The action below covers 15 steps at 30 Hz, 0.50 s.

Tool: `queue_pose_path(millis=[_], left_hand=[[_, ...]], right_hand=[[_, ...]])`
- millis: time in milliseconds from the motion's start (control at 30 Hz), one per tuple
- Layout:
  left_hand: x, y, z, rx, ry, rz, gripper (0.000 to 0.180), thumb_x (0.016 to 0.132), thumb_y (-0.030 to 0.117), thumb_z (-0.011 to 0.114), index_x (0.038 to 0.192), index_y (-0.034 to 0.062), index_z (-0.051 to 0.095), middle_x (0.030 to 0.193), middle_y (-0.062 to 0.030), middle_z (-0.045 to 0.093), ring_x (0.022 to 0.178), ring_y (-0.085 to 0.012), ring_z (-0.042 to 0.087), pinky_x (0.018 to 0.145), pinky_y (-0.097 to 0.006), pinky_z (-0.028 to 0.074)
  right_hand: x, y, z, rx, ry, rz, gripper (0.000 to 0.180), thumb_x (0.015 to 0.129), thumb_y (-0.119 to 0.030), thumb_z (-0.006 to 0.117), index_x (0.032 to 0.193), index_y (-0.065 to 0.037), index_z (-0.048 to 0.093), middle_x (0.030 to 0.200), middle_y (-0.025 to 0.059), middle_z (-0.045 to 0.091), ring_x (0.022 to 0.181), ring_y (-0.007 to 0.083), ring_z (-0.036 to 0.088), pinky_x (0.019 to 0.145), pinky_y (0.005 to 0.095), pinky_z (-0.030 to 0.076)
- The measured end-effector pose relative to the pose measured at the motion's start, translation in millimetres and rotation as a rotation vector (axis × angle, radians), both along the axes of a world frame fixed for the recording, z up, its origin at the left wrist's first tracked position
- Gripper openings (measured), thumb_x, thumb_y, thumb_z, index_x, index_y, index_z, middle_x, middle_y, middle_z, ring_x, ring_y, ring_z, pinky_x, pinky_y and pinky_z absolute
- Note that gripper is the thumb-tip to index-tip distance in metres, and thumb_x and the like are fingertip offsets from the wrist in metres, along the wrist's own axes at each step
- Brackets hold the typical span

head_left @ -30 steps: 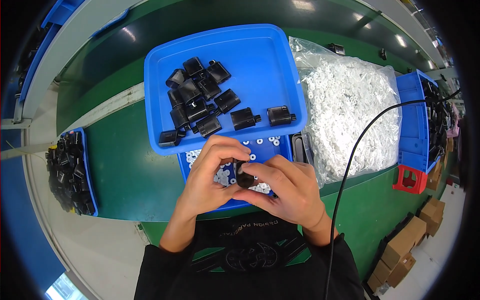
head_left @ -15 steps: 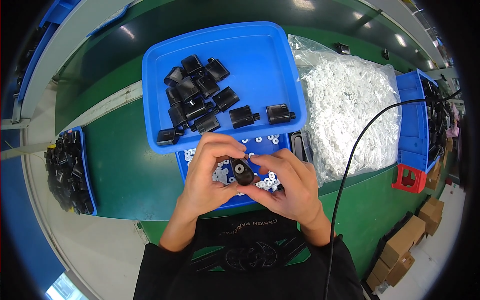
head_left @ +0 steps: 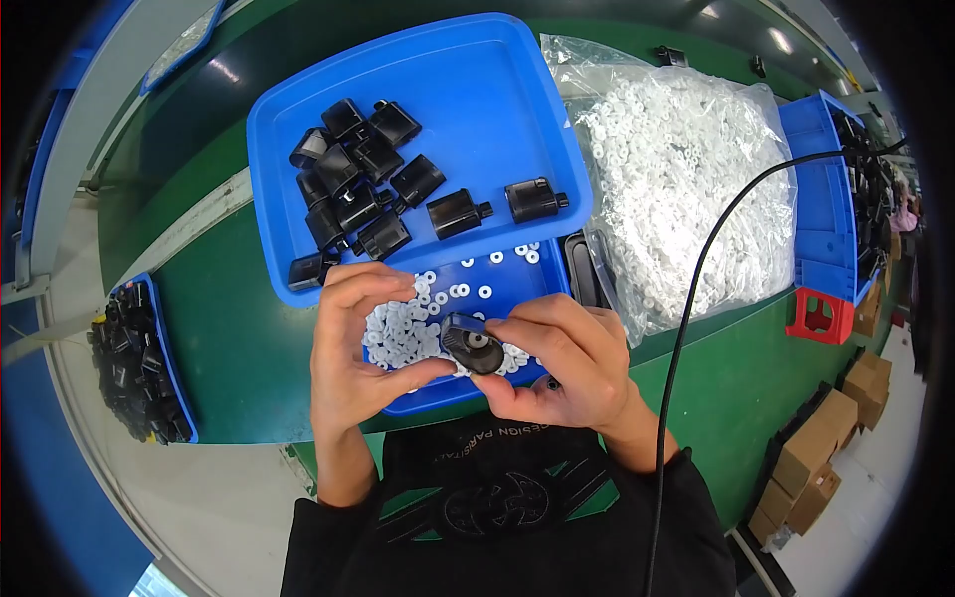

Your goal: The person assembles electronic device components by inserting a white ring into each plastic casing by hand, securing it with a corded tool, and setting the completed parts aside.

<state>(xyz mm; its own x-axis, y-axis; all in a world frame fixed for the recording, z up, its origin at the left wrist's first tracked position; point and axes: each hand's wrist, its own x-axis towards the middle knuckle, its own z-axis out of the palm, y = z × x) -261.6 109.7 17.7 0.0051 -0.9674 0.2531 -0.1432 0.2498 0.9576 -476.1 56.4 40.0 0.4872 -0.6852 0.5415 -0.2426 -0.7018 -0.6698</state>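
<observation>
A black plastic housing [head_left: 458,345] is pinched between the thumb and fingers of my right hand [head_left: 572,363]. On its upturned end sits a small white ring washer [head_left: 478,340]. My left hand [head_left: 348,353] has its fingers apart and holds nothing; its thumb tip is close to the housing's lower left side, and I cannot tell if they touch. Under both hands lies a blue tray [head_left: 512,284] with many loose white washers [head_left: 398,333], heaped mostly beside my left hand. Beyond it, a larger blue tray [head_left: 487,95] holds several similar black housings [head_left: 338,169].
A clear bag full of white washers [head_left: 686,189] lies to the right, next to a narrow black tray [head_left: 587,269]. Farther right are a blue crate [head_left: 816,189] and a red plastic stand [head_left: 824,316]. A black cable [head_left: 701,269] crosses the right side. More black parts [head_left: 129,348] fill a bin at left.
My left hand has let go of the housing and moved left, its fingers spreading. The right hand still holds the housing, now tilted. The whole view has shifted slightly.
</observation>
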Motion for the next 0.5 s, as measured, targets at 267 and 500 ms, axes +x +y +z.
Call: queue_pose_path(millis=[267, 500], left_hand=[[-1.5, 2.6, -4.0, 0.065, -0.064, -0.019, 0.076, 0.055, 0.011, 0.092, 0.119, 0.0019, 0.052, 0.117, -0.0115, 0.047, 0.104, -0.0222, 0.057, 0.089, -0.036, 0.052], [-18.4, -3.5, 16.2, 0.092, -0.142, -0.190, 0.061, 0.058, 0.008, 0.087, 0.113, 0.0026, 0.061, 0.115, -0.0129, 0.058, 0.100, -0.0241, 0.061, 0.078, -0.034, 0.053]], right_hand=[[0.0, 0.1, -1.1, -0.016, 0.014, 0.009, 0.037, 0.062, -0.017, 0.082, 0.092, -0.002, 0.064, 0.084, 0.0034, 0.059, 0.056, 0.0142, 0.059, 0.046, 0.0243, 0.048], [-0.6, 2.1, 5.7, 0.023, -0.023, 0.142, 0.039, 0.064, -0.018, 0.082, 0.093, 0.002, 0.068, 0.082, 0.0080, 0.063, 0.058, 0.0180, 0.062, 0.047, 0.0254, 0.048]])
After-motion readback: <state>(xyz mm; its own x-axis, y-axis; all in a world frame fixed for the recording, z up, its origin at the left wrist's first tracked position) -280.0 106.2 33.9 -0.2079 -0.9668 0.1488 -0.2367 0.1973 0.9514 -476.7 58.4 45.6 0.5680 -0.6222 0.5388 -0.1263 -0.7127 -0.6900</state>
